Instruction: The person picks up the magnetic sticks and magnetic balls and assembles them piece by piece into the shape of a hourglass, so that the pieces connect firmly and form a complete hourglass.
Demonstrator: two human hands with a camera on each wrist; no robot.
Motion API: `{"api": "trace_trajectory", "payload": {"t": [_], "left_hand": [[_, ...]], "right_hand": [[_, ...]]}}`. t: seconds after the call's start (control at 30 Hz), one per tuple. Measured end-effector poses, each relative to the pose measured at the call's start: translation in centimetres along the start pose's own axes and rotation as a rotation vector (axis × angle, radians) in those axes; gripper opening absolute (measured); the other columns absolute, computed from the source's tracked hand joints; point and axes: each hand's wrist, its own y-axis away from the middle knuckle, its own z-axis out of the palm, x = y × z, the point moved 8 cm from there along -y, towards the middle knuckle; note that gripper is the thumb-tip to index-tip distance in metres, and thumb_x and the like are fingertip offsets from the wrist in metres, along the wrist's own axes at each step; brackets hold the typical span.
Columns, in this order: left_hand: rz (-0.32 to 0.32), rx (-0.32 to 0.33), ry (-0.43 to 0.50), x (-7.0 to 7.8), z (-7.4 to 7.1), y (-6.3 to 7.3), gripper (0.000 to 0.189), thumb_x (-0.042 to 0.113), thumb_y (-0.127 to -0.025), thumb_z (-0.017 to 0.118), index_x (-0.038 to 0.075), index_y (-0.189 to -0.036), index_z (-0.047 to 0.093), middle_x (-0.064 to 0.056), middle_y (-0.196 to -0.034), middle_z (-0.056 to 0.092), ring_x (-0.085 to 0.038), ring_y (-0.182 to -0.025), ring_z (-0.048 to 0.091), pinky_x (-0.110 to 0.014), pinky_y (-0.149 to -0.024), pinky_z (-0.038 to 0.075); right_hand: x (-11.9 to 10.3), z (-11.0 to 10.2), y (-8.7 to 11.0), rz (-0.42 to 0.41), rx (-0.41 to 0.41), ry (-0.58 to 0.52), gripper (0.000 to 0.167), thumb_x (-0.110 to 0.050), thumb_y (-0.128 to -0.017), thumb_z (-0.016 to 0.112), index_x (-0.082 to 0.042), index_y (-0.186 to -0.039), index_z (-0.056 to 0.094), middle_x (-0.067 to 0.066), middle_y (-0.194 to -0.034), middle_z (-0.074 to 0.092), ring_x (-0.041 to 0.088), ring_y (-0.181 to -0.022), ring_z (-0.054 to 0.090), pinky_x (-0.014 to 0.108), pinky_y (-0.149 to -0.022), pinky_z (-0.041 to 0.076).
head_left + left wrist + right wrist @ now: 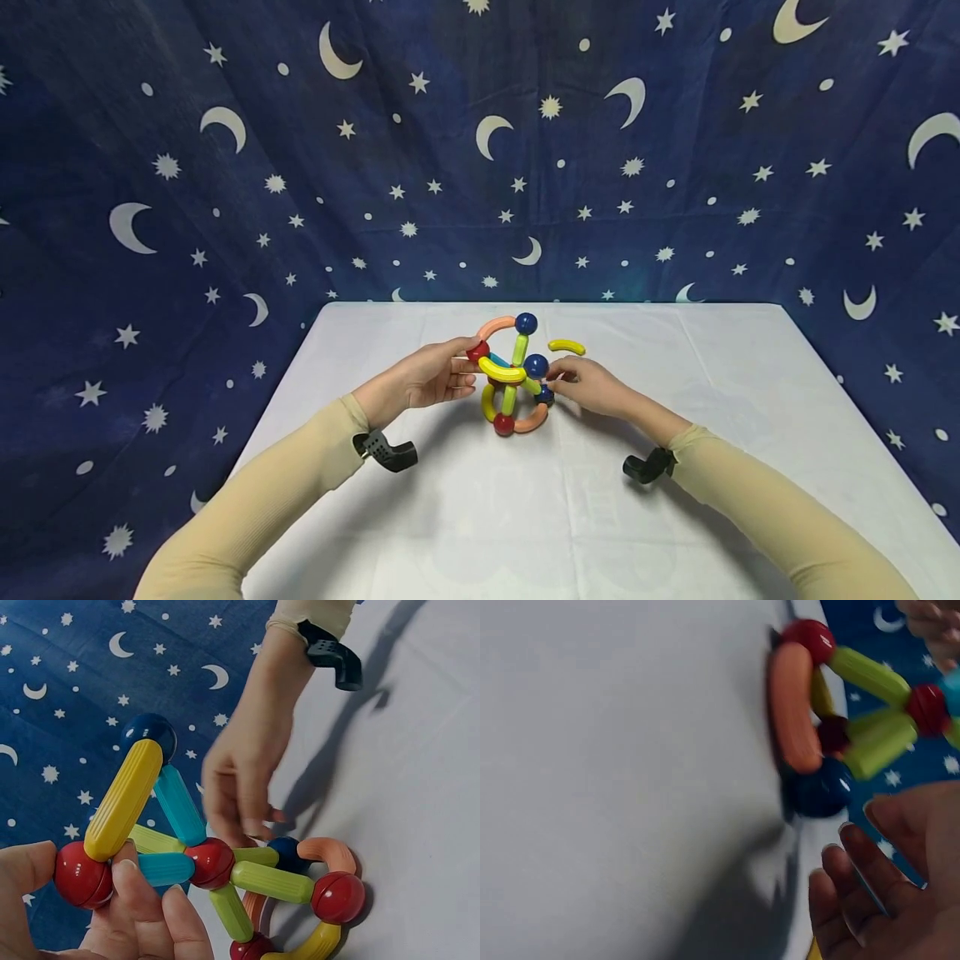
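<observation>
A magnetic rod-and-ball model point(512, 375) stands on the white table, made of red and dark blue balls joined by straight and curved rods. My left hand point(431, 383) pinches a red ball point(81, 877) on its left side between thumb and fingers. From that ball a curved yellow rod point(124, 799) runs to a blue ball point(150, 735). At the model's right is my right hand point(596, 387), fingers loosely bent. In the right wrist view its fingertips stand just apart from a low dark blue ball point(821, 789), holding nothing.
One loose curved yellow rod point(566, 346) lies on the table behind my right hand. The white tablecloth point(510, 517) spreads around the model. A dark blue cloth point(450, 167) with moons and stars hangs at the back and sides.
</observation>
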Motion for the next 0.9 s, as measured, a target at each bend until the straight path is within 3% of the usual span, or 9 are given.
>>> {"api": "trace_trajectory", "payload": {"t": [0.27,0.47,0.63,0.9], "left_hand": [[0.021,-0.002,-0.009,0.1,0.0,0.0,0.040,0.042,-0.101,0.062,0.012,-0.130,0.064,-0.003,-0.095,0.070,-0.014,-0.072,0.060,-0.028,-0.075,0.056],[0.019,0.013,-0.026,0.0,0.0,0.1,0.040,0.042,-0.102,0.060,0.013,-0.129,0.065,-0.002,-0.096,0.070,-0.014,-0.071,0.060,-0.028,-0.074,0.055],[0.007,0.027,-0.035,0.0,-0.1,0.2,0.039,0.042,-0.102,0.059,0.012,-0.127,0.065,-0.004,-0.098,0.069,-0.014,-0.072,0.060,-0.027,-0.075,0.055],[0.008,0.025,-0.033,0.0,-0.1,0.1,0.039,0.041,-0.102,0.060,0.012,-0.127,0.062,-0.003,-0.097,0.069,-0.015,-0.073,0.060,-0.027,-0.076,0.055]], "right_hand": [[2.1,-4.7,-1.5,0.102,0.195,-0.058,0.028,-0.020,-0.104,0.060,-0.006,-0.125,0.071,0.012,-0.116,0.070,0.030,-0.086,0.062,0.036,-0.070,0.051],[3.8,-6.2,-2.7,0.165,0.253,0.044,0.031,-0.022,-0.105,0.056,-0.005,-0.127,0.070,0.014,-0.115,0.069,0.028,-0.100,0.062,0.042,-0.083,0.051],[4.7,-6.1,-3.8,0.197,0.218,0.113,0.035,-0.024,-0.105,0.055,-0.002,-0.130,0.067,0.017,-0.121,0.067,0.032,-0.107,0.061,0.049,-0.092,0.049],[5.0,-4.8,-5.2,0.163,0.116,0.244,0.041,-0.027,-0.104,0.057,0.002,-0.132,0.065,0.020,-0.122,0.065,0.033,-0.109,0.059,0.053,-0.098,0.047]]}}
